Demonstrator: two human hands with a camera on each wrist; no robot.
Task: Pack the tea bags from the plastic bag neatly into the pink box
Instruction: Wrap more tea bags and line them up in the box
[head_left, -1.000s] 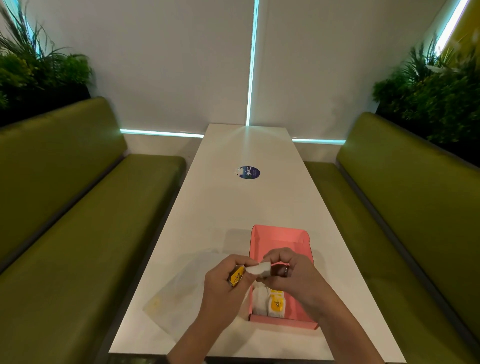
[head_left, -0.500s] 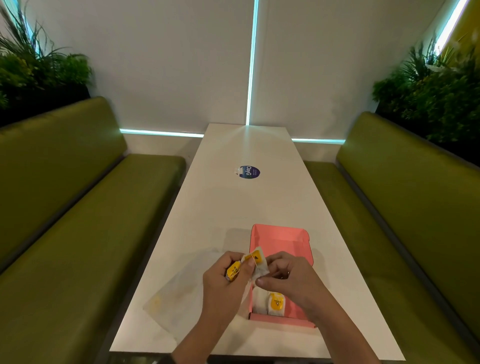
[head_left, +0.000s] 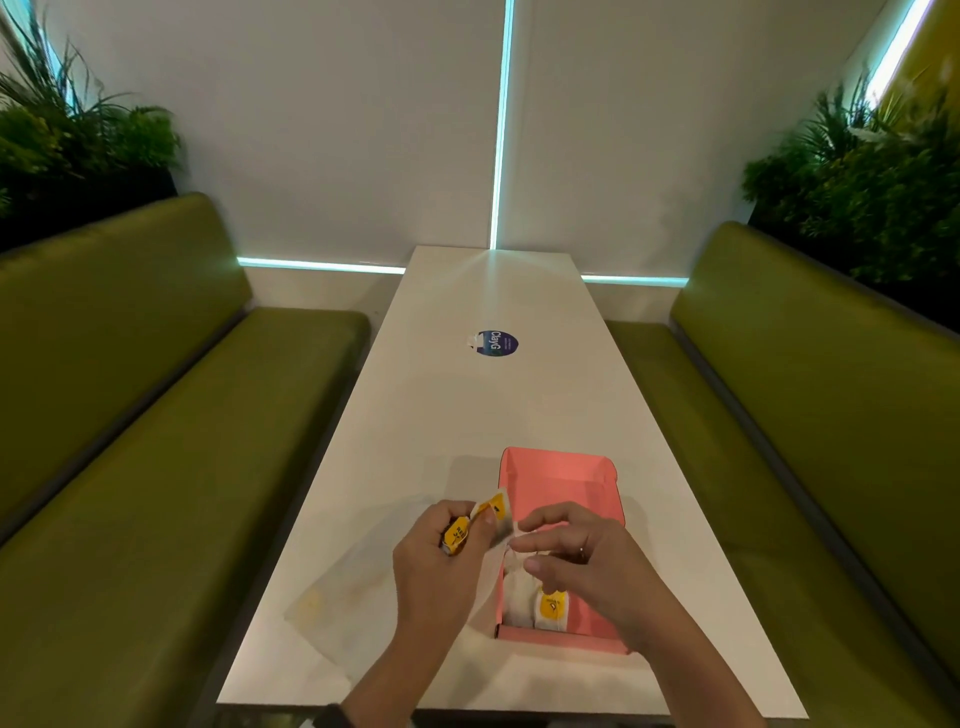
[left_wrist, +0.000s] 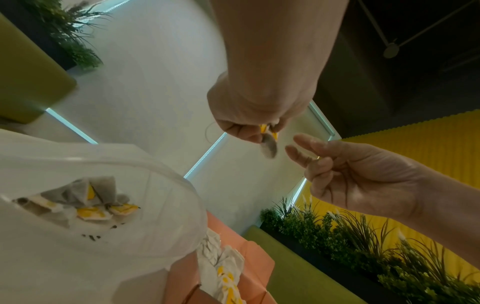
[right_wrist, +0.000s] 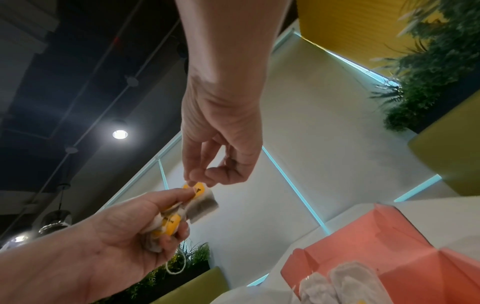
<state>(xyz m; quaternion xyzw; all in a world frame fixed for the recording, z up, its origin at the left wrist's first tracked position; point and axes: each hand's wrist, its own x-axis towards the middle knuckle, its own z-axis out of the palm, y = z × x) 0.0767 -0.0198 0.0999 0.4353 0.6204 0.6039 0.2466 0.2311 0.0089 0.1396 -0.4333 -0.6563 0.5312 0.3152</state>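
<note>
Right hand has let go; left hand hides bunched tea bags.

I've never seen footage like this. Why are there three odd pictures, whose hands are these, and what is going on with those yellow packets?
No machine here: a person wears three cameras. The head view looks down at a white table between green benches. The other two views come from cameras on each wrist, looking up along the hand, so you see ceiling and wall.

The left hand grips a small bunch of tea bags with yellow tags. The right hand reaches its fingertips to the top one; whether it pinches it yet is unclear.

On the table lies an open pink box with a few tea bags already inside, and beside it a clear plastic bag with more tea bags.
</note>
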